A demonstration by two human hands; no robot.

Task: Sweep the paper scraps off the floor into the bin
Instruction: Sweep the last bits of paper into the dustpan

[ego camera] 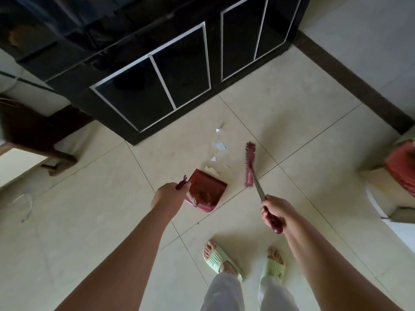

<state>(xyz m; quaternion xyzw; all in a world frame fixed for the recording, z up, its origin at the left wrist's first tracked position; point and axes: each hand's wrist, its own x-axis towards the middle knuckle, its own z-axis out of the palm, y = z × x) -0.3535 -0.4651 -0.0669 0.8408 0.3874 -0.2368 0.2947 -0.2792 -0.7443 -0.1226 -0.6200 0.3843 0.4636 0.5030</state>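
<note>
Standing on the tiled floor [292, 135], the red dustpan [207, 189] has its handle gripped by the left hand [167, 194]; the right hand [277, 212] curls round the broom [250, 167] handle. Paper scraps [219, 145] lie between them.

Looks like a room in someone's home: pale tiled floor [280, 135], a big black cabinet [157, 86] with white-trimmed doors, and a dark wooden chair [33, 129] off to the side. Person's standing there in green house slippers [219, 259] too.
</note>
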